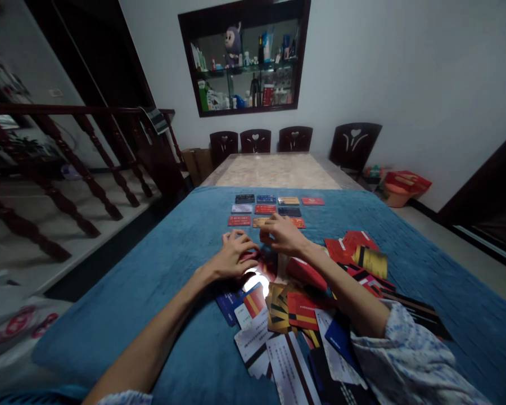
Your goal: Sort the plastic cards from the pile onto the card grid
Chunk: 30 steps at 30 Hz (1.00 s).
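My left hand (236, 255) is closed, its fingers curled over the near side of the card rows. Something reddish shows under its fingertips, but I cannot make out what it is. To its right, my right hand (281, 233) has its fingers bent down and drawn together beside a gold card (259, 223) in the nearest row. What those fingers hold, if anything, is hidden. Laid out beyond both hands are short rows of cards, among them a black card (245, 198) and a white card (242, 208). Many loose cards, including a gold-and-black card (278, 306), overlap beneath my forearms.
A blue cloth (172, 242) covers the near part of the table. More cards, with a gold card (371, 260) on top, spread to the right. A bright glare spot (257, 283) sits among the cards. Dark chairs (255, 140) stand at the far end, a wooden railing (80, 163) at left.
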Each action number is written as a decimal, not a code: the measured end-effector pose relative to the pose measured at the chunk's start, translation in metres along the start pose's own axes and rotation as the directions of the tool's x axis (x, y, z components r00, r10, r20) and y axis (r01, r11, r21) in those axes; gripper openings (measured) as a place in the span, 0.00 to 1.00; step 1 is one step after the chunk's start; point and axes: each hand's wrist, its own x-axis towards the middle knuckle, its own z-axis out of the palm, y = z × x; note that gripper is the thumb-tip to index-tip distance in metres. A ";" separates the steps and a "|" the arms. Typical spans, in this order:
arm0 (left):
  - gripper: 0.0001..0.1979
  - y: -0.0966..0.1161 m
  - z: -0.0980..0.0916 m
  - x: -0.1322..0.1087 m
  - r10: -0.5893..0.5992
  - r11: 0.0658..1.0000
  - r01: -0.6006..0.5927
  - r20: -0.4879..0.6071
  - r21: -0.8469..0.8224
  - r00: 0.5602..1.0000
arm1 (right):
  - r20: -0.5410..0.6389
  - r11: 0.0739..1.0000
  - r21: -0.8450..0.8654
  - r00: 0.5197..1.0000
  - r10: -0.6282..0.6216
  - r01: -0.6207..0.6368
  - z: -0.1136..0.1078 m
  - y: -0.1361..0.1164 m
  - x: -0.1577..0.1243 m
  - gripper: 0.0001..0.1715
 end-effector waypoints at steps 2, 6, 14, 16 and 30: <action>0.16 0.007 0.003 0.000 0.058 0.998 -0.057 0.068 -0.021 0.996 | 0.007 1.000 -0.003 1.000 0.004 -0.004 0.001 0.001 0.000 0.09; 0.18 0.009 0.010 -0.001 0.115 0.993 -0.111 0.145 -0.036 0.983 | 0.027 1.000 -0.005 1.000 0.007 -0.007 0.003 0.002 0.001 0.09; 0.19 -0.002 0.010 -0.001 0.091 0.996 -0.092 0.186 -0.005 0.978 | 0.056 1.000 -0.002 0.998 0.014 -0.014 0.007 0.004 0.001 0.11; 0.19 -0.010 0.009 -0.001 0.059 0.998 -0.062 0.172 0.014 0.983 | 0.065 1.000 -0.004 0.998 0.021 -0.020 0.008 0.005 0.001 0.12; 0.17 -0.044 0.013 -0.001 -0.149 0.983 0.149 -0.010 0.109 0.989 | 0.113 0.997 0.072 0.994 0.001 -0.009 0.016 0.007 0.004 0.12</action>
